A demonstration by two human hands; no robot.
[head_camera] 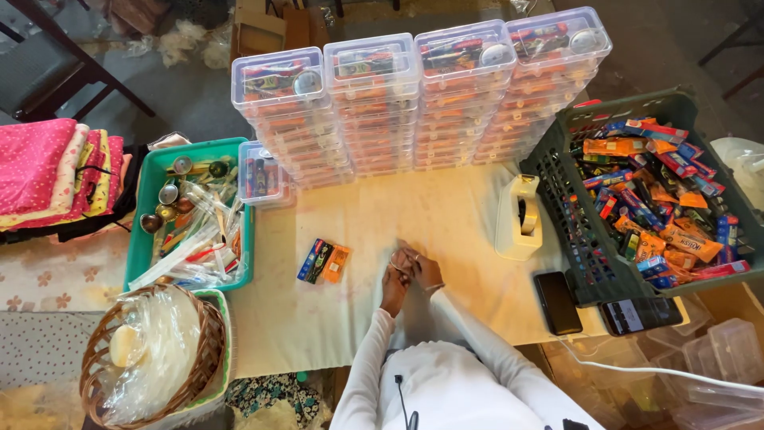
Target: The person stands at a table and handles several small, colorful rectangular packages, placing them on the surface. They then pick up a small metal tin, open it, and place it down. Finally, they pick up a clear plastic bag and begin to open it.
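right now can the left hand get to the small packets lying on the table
Probably yes. The left hand is clasped with the right hand, just right of the packets, and only bare table lies between them. Whether the hands already hold something I cannot tell.

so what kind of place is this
Likely a small kit-packing workstation, perhaps in a home or workshop: stacked clear lidded boxes filled alike, a dark crate of assorted small packets, and a tape dispenser on the table.
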